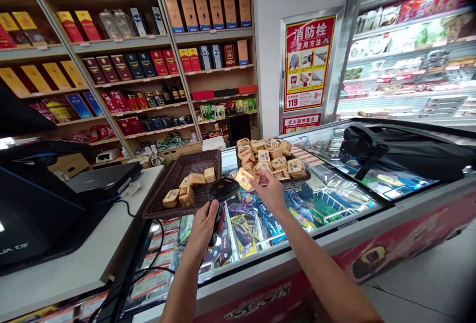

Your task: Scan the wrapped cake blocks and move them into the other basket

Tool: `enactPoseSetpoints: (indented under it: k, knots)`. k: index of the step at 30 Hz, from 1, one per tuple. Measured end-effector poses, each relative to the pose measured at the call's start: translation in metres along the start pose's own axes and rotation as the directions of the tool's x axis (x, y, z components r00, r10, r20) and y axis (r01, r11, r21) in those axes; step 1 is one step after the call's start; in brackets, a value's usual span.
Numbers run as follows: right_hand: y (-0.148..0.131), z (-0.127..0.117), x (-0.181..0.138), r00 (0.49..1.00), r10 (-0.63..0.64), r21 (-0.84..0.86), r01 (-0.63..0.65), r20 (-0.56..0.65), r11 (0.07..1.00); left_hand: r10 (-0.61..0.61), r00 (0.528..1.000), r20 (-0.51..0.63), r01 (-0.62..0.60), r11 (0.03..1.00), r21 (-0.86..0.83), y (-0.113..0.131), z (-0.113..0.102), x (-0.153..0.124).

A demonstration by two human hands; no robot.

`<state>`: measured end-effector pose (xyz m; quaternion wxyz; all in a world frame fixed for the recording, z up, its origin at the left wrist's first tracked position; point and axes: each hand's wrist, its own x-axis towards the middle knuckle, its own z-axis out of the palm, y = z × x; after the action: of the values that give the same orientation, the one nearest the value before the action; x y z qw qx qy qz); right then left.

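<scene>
- Small tan block-shaped pack with barcode-like print [243, 179]: it is in the right hand [270, 191], above the glass and between two dark brown woven baskets, close to the front left edge of the heaped one.
- The right hand's thumb and fingers pinch the pack at its near right end, leaving most of its printed face uncovered.
- The left hand [204, 221] is wrapped around the handle of a black handheld scanner [223, 189], whose head is just beside the pack; whether the two touch, I cannot tell.
- How far along, as a judgement: the handling looks partway through, with one pack at the scanner and others lying in both baskets. Nothing visible shows whether this pack has been read.
- The left basket [178, 172] holds about five similar loose packs [196, 179], with much of its floor bare.
- The right basket [295, 183] is piled high with many more packs [279, 163]. Which basket holds the finished ones cannot be told from this moment.
- The pack in hand looks squarish with rounded edges, its wrapper tan with darker print and a pale label patch; the lettering is too small to read.
- Both baskets rest on a glass-topped chest freezer [372, 226].
</scene>
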<state>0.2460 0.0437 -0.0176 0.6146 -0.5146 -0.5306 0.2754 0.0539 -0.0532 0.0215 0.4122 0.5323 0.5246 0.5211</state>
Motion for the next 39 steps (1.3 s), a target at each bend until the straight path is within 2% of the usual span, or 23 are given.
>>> enactPoseSetpoints:
  k: [6, 10, 13, 15, 18, 21, 24, 28, 32, 36, 39]
  knots:
    - [0.000, -0.013, 0.008, 0.995, -0.082, -0.081, 0.078, -0.051, 0.994, -0.022, 0.998, -0.052, 0.021, 1.000, -0.019, -0.007, -0.002, 0.006]
    - [-0.006, -0.016, 0.044, 0.970, -0.180, -0.289, 0.127, -0.165, 0.949, -0.020, 0.998, -0.054, 0.020, 1.000, -0.010, -0.015, -0.007, 0.012]
    - [-0.010, -0.008, 0.080, 0.955, -0.214, -0.442, 0.106, -0.203, 0.891, -0.024, 0.998, -0.057, 0.023, 1.000, -0.016, -0.015, -0.009, 0.012]
    - [-0.009, 0.000, 0.101, 0.964, -0.191, -0.512, 0.072, -0.184, 0.856, -0.028, 0.997, -0.067, 0.026, 0.999, -0.027, -0.013, -0.011, 0.010]
    - [-0.003, 0.009, 0.118, 0.990, -0.121, -0.616, 0.052, -0.071, 0.786, -0.047, 0.995, -0.086, 0.043, 0.998, -0.042, -0.012, -0.018, 0.007]
    - [0.006, 0.014, 0.118, 0.995, -0.099, -0.660, 0.091, 0.026, 0.745, -0.052, 0.993, -0.105, 0.046, 0.997, -0.065, -0.015, -0.028, 0.005]
    - [0.010, 0.022, 0.108, 0.984, -0.175, -0.656, 0.148, 0.025, 0.740, -0.063, 0.988, -0.138, 0.047, 0.992, -0.114, -0.018, -0.039, 0.004]
    - [0.005, 0.057, 0.086, 0.945, -0.313, -0.606, 0.301, 0.089, 0.736, -0.087, 0.976, -0.198, 0.046, 0.979, -0.200, -0.019, -0.050, -0.001]
    - [-0.003, 0.117, 0.050, 0.846, -0.433, -0.466, 0.533, 0.313, 0.706, -0.125, 0.951, -0.281, 0.051, 0.965, -0.257, -0.017, -0.070, -0.010]
    - [-0.008, 0.178, 0.017, 0.760, -0.341, -0.437, 0.614, 0.553, 0.657, -0.167, 0.902, -0.397, 0.061, 0.962, -0.266, -0.019, -0.107, -0.019]
    - [-0.008, 0.215, 0.011, 0.709, -0.272, -0.424, 0.637, 0.651, 0.644, -0.185, 0.873, -0.450, 0.064, 0.961, -0.270, -0.023, -0.132, -0.024]
